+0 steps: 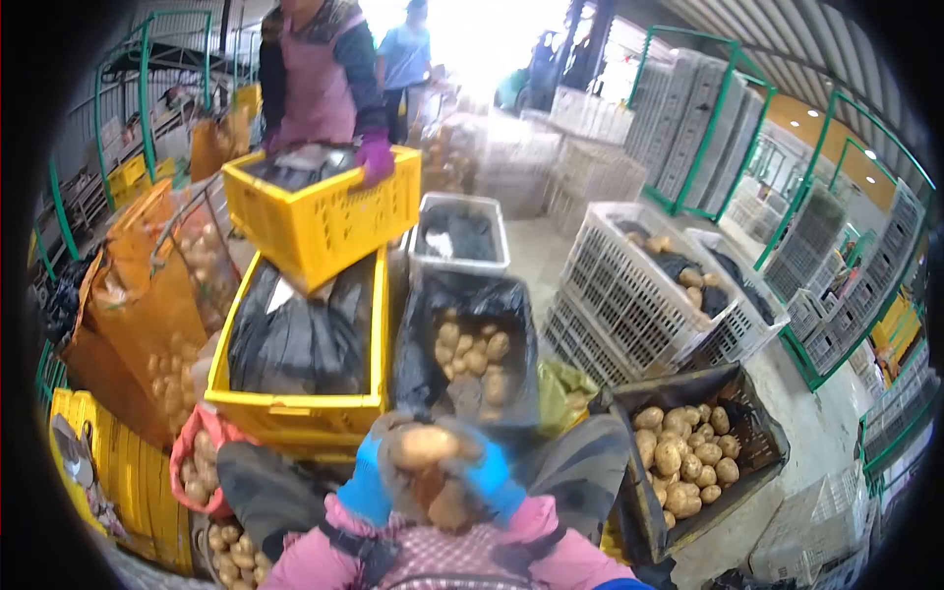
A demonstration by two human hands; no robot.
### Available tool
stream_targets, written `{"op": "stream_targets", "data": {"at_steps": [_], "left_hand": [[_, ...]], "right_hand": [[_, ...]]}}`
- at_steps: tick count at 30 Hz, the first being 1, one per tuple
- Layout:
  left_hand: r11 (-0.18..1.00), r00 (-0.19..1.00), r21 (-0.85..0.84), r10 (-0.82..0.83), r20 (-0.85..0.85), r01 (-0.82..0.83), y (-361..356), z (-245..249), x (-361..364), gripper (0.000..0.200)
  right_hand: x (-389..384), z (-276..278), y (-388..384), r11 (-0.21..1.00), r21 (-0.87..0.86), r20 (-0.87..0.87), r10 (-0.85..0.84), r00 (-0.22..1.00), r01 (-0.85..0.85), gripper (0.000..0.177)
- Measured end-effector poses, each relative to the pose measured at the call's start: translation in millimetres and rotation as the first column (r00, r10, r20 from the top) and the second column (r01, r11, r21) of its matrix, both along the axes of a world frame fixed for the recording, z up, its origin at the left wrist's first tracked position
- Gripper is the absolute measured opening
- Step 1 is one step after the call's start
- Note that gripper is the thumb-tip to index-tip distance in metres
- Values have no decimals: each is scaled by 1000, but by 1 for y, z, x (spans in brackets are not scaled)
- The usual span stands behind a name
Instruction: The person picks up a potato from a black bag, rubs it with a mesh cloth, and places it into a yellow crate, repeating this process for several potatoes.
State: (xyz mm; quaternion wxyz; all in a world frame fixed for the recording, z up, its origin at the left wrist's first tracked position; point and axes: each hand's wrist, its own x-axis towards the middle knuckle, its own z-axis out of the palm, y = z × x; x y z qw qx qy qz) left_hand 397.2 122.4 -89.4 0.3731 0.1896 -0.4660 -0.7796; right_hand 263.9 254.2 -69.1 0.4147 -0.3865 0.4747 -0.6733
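In blue gloves with dirty grey palms, my left hand [374,477] and my right hand [497,480] come together in front of my chest. Both are closed around a pale potato [433,447], with a browner, blurred potato [447,506] just below it. Right beyond my hands stands a crate lined with black plastic [413,324], and several potatoes [475,354] lie in it. By my right knee, a dark crate [762,462] holds a heap of potatoes [683,457]. A red mesh bag of potatoes [200,467] rests beside my left knee.
Ahead on the left, a person in purple gloves [374,160] grips a yellow crate [329,221] over another yellow crate [295,403] covered in black plastic. White crates [629,285] with potatoes stand at right. Orange mesh sacks [138,305] line the left side.
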Motion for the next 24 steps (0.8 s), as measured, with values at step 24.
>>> {"op": "stream_targets", "data": {"at_steps": [24], "left_hand": [[992,999,-121,-26,-38,21,19,30,31,70]], "right_hand": [[8,-11,-9,998,-5,381,57,923,-60,78]]}}
